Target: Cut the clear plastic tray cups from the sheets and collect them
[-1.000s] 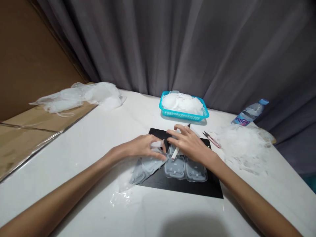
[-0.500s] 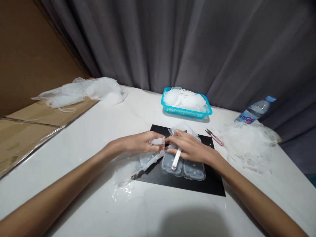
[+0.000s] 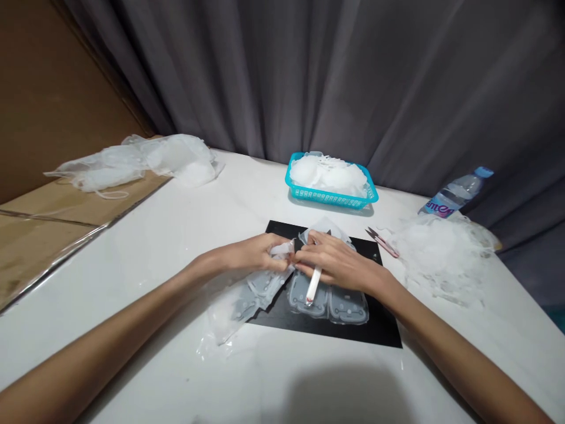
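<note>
My left hand [image 3: 258, 252] is closed on a translucent, moulded soft plastic sheet [image 3: 265, 287], which hangs down over the left side of a black mat [image 3: 375, 333]. Fingers of my right hand [image 3: 333, 259] meet it at the sheet's edge. Gripped in the right hand too is a slim white-handled tool [image 3: 313, 285], its handle end pointing towards me; its working end is mostly hidden. Under that hand, more translucent moulded pieces [image 3: 348, 306] with rounded outlines lie on the mat.
A turquoise basket [image 3: 331, 200] holding white pieces stands at the back. Pink-handled snips [image 3: 383, 242] lie right of the mat, beside a heap of clear scraps [image 3: 441, 253] and a water bottle [image 3: 454, 194]. At left, plastic bags [image 3: 176, 159] rest partly on cardboard [image 3: 48, 235].
The plastic sheet in my left hand has turned and spread lower over the mat's left edge. My right fingers have curled in closer to the left hand. The view has shifted slightly.
</note>
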### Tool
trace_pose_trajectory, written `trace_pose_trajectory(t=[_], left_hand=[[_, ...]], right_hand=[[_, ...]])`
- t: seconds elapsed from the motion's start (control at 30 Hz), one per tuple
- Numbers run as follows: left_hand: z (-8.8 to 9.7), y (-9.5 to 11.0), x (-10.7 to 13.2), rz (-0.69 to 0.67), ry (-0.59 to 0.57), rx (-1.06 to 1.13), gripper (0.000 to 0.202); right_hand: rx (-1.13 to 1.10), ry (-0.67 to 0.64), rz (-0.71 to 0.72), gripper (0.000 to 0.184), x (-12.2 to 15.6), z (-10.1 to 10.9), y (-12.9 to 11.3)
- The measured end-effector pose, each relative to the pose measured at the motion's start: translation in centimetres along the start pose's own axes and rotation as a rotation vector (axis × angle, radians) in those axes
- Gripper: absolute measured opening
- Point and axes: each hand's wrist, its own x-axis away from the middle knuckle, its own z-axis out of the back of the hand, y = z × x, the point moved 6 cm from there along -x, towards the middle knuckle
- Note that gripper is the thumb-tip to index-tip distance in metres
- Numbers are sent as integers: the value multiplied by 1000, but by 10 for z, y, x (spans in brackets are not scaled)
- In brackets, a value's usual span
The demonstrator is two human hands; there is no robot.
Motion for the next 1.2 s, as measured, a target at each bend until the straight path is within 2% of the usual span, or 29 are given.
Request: trace_pose_trajectory(t=[0.13,0.37,0.57,0.73,0.83,0.97,1.2], left_hand=[[2,-6,1,24,-14,5,20],[-5,-4,5,88,-99,25,38],[-8,-9,2,68,-74,-54,32],[-10,-6,3,43,-98,-64,26],[-10,-7,1,38,-70,-101,30],[-10,-13,-3,60,-13,-172,33],[-16,-10,-5,76,1,-220,38]], right_hand=[[-11,20,-17,31,2,-1,3],[23,-28,16,17,0,6,-6],[44,-83,53,18,-2,5,-14],[82,-92,65,16,-2,0,-17],[170,-103,102,12,-4,-4,-25],[256,-123,137,16,-4,-8,-35],[172,-148,163,11,1,-6,-31]])
